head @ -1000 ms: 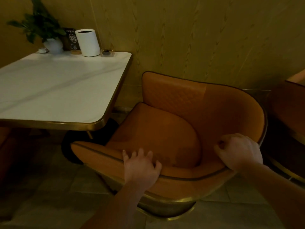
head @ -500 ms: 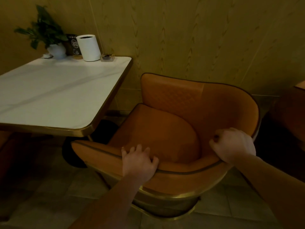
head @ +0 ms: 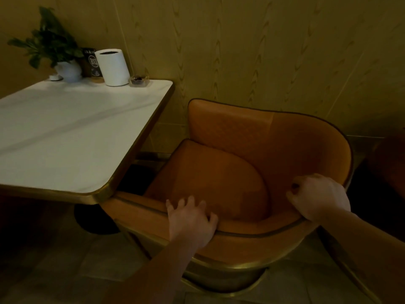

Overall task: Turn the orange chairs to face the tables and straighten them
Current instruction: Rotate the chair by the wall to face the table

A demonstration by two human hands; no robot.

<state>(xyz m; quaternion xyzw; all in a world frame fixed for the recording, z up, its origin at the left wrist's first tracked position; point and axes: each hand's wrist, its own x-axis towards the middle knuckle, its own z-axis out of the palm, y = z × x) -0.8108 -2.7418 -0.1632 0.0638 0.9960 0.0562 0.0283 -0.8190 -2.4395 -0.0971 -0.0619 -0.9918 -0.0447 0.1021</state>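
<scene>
An orange tub chair (head: 219, 172) with a gold base stands right of a white marble table (head: 72, 137) with a gold rim. The chair's open front points left toward the table, and its near arm sits under the table's corner. My left hand (head: 190, 220) grips the near rim of the chair, fingers over the inside. My right hand (head: 317, 196) is closed on the curved back rim at the right.
A potted plant (head: 54, 49), a white cylinder (head: 112, 66), a dark sign (head: 91, 62) and a small dish (head: 139, 81) stand at the table's far end against the wood wall. Another orange chair (head: 390, 167) is at the right edge. The table's dark pedestal (head: 92, 218) is under the corner.
The chair has slid left toward the table, its near arm now under the table's corner. Both hands have kept their grip on the rim.
</scene>
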